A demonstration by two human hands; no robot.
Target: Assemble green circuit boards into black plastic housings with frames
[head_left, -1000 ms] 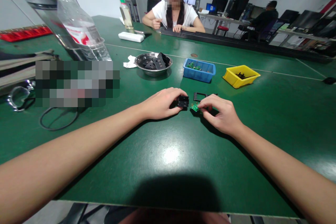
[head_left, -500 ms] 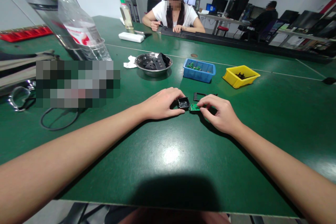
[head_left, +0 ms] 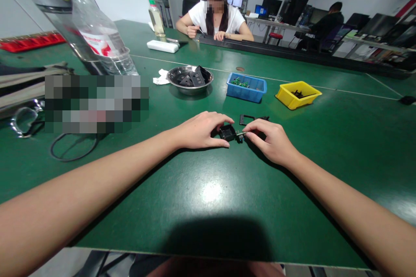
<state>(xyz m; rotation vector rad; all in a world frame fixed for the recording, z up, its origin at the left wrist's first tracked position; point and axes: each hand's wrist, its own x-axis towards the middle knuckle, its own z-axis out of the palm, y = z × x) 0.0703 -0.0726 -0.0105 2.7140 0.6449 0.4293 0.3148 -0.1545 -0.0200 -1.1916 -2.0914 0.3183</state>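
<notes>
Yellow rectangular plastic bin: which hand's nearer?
Right. The right hand is on the near side of the bin, a little to its left; the left hand is farther left, around a small open black plastic case.

Slim bare forearms [head_left: 97, 181] with narrow bare wrists [head_left: 178, 138] and slender bare fingers [head_left: 224, 118]

Circuit board [head_left: 241, 133], one: turned edge-on in right hand [head_left: 271, 140], green face formerly showing. Black housing [head_left: 227, 133], one: tipped flatter, open side up; thumb and index finger of left hand [head_left: 203, 130] spread wider.
</notes>
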